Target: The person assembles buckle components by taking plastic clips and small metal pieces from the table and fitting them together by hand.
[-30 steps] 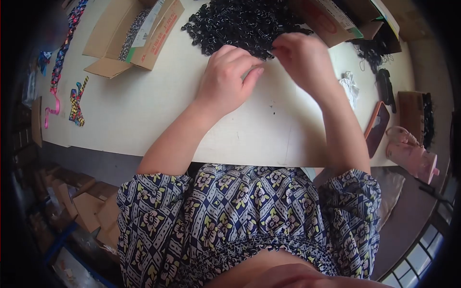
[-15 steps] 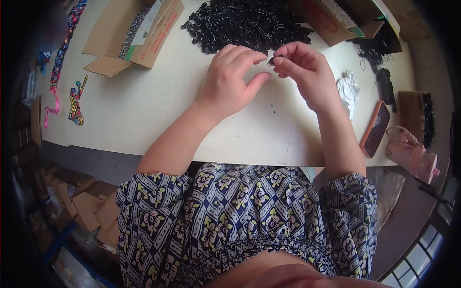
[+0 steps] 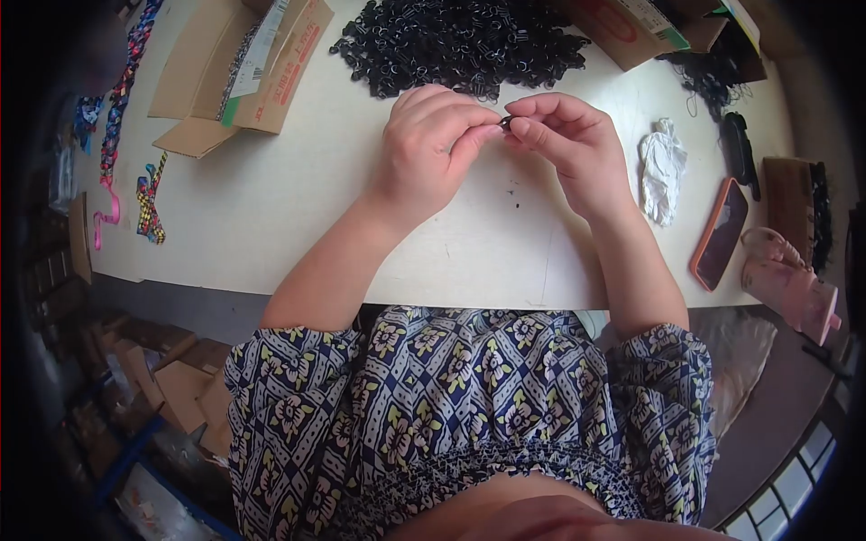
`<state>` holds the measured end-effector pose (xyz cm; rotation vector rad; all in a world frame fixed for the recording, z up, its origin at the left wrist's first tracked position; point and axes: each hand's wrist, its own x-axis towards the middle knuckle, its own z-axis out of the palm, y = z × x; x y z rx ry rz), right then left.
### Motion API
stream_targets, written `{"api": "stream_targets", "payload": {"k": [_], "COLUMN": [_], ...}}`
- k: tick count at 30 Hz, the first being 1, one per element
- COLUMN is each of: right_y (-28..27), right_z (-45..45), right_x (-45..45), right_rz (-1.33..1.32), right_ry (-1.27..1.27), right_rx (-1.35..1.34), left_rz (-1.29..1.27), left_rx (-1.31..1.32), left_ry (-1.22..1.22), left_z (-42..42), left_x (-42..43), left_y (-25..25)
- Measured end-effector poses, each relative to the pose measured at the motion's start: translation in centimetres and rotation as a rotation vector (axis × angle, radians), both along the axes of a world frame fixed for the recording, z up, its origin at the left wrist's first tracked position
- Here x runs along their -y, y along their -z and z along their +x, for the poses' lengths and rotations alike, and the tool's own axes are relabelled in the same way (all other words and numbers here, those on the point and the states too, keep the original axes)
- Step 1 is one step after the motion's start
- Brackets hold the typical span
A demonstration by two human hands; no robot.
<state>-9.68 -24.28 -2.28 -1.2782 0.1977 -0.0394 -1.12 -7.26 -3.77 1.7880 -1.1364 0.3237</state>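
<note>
1. At the far left, a long multicoloured patterned strip (image 3: 117,117) runs down the worktop (image 3: 298,216), with a loose pink ribbon (image 3: 110,216) at its lower end.
2. Just right of it lies a short patterned strip (image 3: 149,203), bent on itself.
3. Next stands an open cardboard box (image 3: 293,72), one flap folded out towards the person.
4. The left hand (image 3: 422,158) is raised over the worktop; its thumb and forefinger are narrow, their tips at the left end of a small black piece (image 3: 506,123). Whether they grip it or only touch it, I cannot tell.
5. Beyond the hands, a broad pile of black pieces (image 3: 451,45) with shiny parts spreads out.
6. The small black piece sits between the two hands, nearer the person than the pile.
7. The right hand (image 3: 573,149) pinches that piece between thumb and fingers.
8. Farther right are a second cardboard box (image 3: 618,36), a crumpled white item (image 3: 663,171), an orange-edged phone (image 3: 720,236) and, last, a pink bottle (image 3: 789,287).
</note>
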Motion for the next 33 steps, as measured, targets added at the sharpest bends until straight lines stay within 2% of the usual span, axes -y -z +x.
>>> {"api": "stream_targets", "payload": {"k": [7, 13, 18, 22, 33], "right_y": [0.05, 0.15, -0.32, -0.12, 0.15], "right_z": [-0.19, -0.44, -0.57, -0.52, -0.71], "right_x": [0.06, -0.12, -0.53, -0.50, -0.66], "right_rz": [-0.070, -0.229, -0.156, -0.123, -0.363], "right_ry": [-0.078, -0.072, -0.061, -0.080, -0.044], "right_rx": [-0.085, -0.023, -0.036, -0.020, 0.032], "left_rz": [0.016, 0.063, 0.048, 0.036, 0.144], "left_rx": [0.088, 0.188, 0.221, 0.139, 0.002], "left_ry": [0.024, 0.022, 0.028, 0.033, 0.013], "left_z": [-0.05, 0.10, -0.09, -0.26, -0.75], "left_x": [0.03, -0.07, 0.10, 0.07, -0.13], "left_y": [-0.13, -0.42, -0.64, -0.56, -0.74]}}
